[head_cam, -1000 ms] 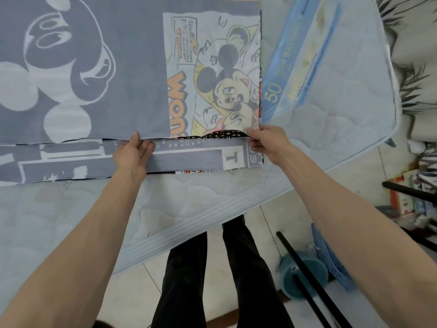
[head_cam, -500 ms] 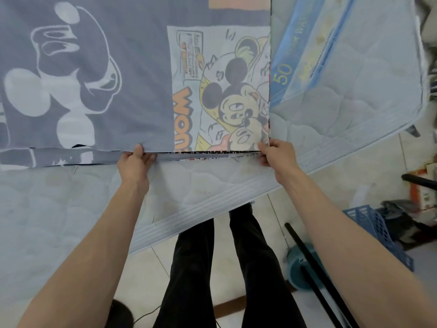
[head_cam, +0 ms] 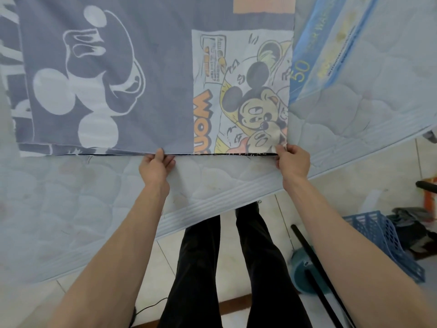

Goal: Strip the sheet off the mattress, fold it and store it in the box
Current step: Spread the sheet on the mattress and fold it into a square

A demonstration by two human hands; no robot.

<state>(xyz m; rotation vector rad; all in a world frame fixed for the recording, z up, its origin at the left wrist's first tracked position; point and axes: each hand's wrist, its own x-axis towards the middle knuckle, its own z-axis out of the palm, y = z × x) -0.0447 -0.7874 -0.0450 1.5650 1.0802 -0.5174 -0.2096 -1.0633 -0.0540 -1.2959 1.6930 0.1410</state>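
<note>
Sheet [head_cam: 146, 74] folded on mattress [head_cam: 71, 209]; left hand [head_cam: 155, 168], right hand [head_cam: 293, 162] pinching edge

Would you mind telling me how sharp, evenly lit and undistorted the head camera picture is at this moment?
Head view: soft, even daylight with no glare and only faint shadows; the grey cartoon-print sheet and both hands, left hand and right hand, are fairly sharp; wide-angle distortion bows the pale blue quilted mattress edge and stretches the forearms; the blue plastic basket near the corner looks slightly soft.

Soft, even daylight, bright enough, no glare or hard shadows. Strong wide-angle bowing at the edges; mattress [head_cam: 354, 129] border curves. Slight softness overall, corners smeared.
</note>
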